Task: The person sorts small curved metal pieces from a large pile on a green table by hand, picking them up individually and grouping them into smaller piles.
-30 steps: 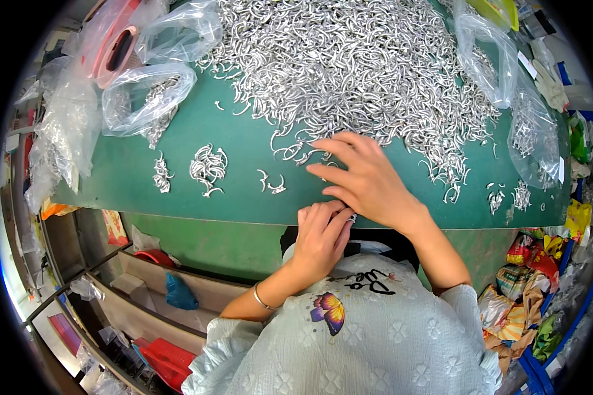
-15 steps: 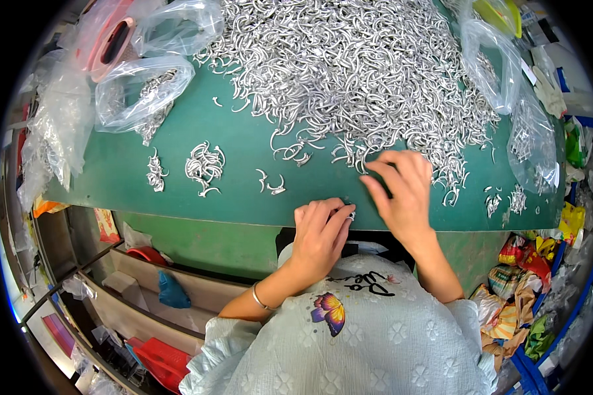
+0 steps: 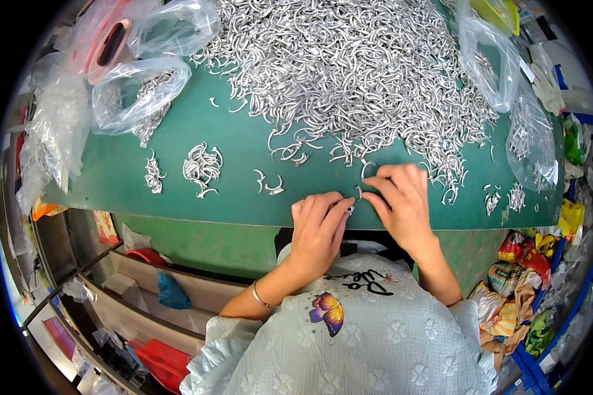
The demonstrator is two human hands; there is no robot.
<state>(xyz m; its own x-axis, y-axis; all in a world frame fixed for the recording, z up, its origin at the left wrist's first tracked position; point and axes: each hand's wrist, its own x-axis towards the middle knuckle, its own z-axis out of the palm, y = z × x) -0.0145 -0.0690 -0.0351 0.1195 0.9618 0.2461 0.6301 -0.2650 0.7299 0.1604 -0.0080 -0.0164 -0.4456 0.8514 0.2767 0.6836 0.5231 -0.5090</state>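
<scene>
A big heap of curved silver metal pieces point(image 3: 349, 72) covers the far middle of the green table point(image 3: 244, 138). At the near edge, my left hand point(image 3: 317, 227) is closed, its fingertips pressed around a small silver metal piece point(image 3: 350, 210) that shows only in part. Just right of it, my right hand point(image 3: 402, 201) has thumb and forefinger drawn together at a curved metal piece point(image 3: 367, 168) in front of the heap. Another small metal piece point(image 3: 359, 191) shows by the right fingertips; whether the two pieces are joined I cannot tell.
Small piles of metal pieces point(image 3: 203, 164) lie left of my hands, and a few more point(image 3: 491, 201) lie right. Clear plastic bags point(image 3: 141, 95) with pieces rest on the left; another bag point(image 3: 532, 141) is at right. Below the table stands a shelf point(image 3: 145, 289).
My right hand has come slightly down from the heap's edge, its fingers closer together, with a curved piece at the fingertips. The left hand has barely shifted.
</scene>
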